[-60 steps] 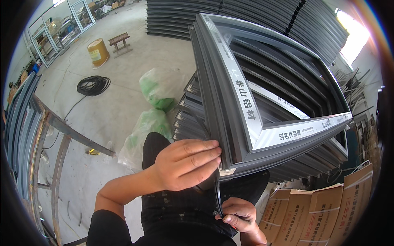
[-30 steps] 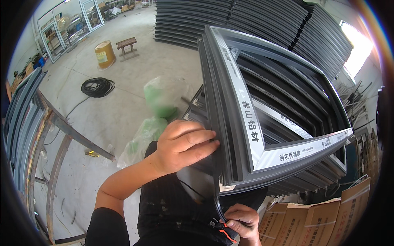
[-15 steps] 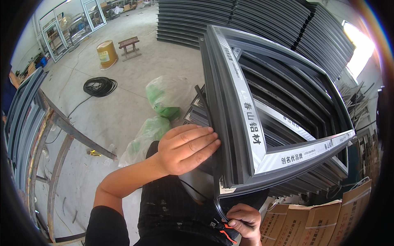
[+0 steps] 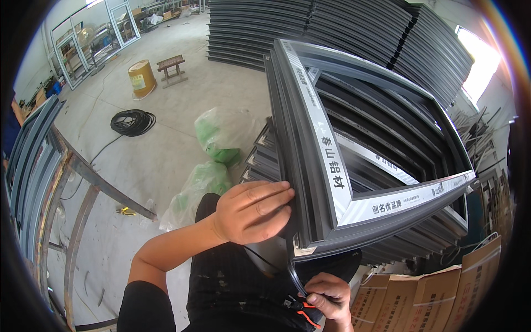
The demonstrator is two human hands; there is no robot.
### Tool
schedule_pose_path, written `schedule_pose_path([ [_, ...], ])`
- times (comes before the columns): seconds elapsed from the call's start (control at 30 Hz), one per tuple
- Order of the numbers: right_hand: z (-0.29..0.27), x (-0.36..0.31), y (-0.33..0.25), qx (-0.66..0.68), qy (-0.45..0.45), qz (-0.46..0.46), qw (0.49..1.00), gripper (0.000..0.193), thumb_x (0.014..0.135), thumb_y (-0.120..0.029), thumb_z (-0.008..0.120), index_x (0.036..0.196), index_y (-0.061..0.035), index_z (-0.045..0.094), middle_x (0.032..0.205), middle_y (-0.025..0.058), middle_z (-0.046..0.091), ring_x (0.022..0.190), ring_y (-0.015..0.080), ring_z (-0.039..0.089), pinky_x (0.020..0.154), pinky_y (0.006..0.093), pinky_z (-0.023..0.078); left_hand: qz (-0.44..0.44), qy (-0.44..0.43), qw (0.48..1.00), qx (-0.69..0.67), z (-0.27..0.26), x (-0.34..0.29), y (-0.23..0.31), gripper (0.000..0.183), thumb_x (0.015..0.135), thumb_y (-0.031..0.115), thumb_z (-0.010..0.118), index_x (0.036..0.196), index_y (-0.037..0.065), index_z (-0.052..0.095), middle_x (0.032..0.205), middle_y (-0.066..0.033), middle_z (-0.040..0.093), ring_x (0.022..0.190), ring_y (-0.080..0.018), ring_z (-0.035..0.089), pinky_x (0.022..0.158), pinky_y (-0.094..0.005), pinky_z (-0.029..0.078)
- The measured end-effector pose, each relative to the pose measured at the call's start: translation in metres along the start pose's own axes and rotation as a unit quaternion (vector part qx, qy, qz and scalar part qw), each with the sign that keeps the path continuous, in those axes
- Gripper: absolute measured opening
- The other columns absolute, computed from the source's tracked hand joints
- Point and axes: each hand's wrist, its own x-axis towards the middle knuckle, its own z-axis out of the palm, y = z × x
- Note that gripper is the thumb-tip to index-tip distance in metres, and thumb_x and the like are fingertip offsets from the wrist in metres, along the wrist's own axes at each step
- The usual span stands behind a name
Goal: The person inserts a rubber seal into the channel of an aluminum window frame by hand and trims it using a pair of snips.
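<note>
A dark grey aluminium window frame [image 4: 310,166] with white protective film on its face rests tilted on a stack of similar frames. My left hand [image 4: 254,213] lies against the frame's left side, fingers stretched out and the tips touching the edge; its thumb is hidden. A thin black rubber strip [image 4: 296,276] hangs from the frame's near left corner. Its lower part runs into my right hand [image 4: 329,299], which is closed around it above my lap. Along the side, dark strip and dark frame are hard to tell apart.
Cardboard boxes [image 4: 426,293] stand at the lower right. A rusty metal rack [image 4: 91,177] holding grey profiles is on the left. Plastic bags [image 4: 213,135], a black cable coil [image 4: 133,122], a yellow drum [image 4: 142,78] and a small stool [image 4: 172,69] occupy the floor. Long profiles [image 4: 260,33] are stacked behind.
My left hand has slid slightly toward me along the frame's side, its lower fingers now more bent. My right hand keeps its hold on the rubber strip, almost unmoved.
</note>
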Motion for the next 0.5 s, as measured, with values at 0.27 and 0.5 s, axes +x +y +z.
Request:
schedule_pose_path([
  [0.27, 0.001, -0.001, -0.002, -0.019, -0.002, -0.002, 1.0, 0.019, 0.087, -0.009, 0.078, 0.093, 0.0088, 0.075, 0.089, 0.019, 0.071, 0.075, 0.0237, 0.069, 0.067, 0.0314, 0.054, -0.008, -0.01, 1.0, -0.022, -0.001, -0.001, 0.001, 0.017, 0.083, 0.004, 0.073, 0.098, 0.003, 0.067, 0.106, -0.0137, 0.074, 0.103, -0.0293, 0.072, 0.083, -0.0359, 0.062],
  [0.5, 0.001, 0.0, -0.006, -0.029, -0.003, 0.005, 1.0, 0.023, 0.089, -0.014, 0.077, 0.094, 0.0081, 0.076, 0.088, 0.0191, 0.072, 0.074, 0.022, 0.067, 0.065, 0.0297, 0.051, -0.025, -0.085, 0.996, -0.031, -0.009, 0.003, -0.015, 0.022, 0.082, 0.01, 0.073, 0.103, 0.003, 0.071, 0.114, -0.0117, 0.072, 0.108, -0.0298, 0.069, 0.087, -0.0403, 0.061],
])
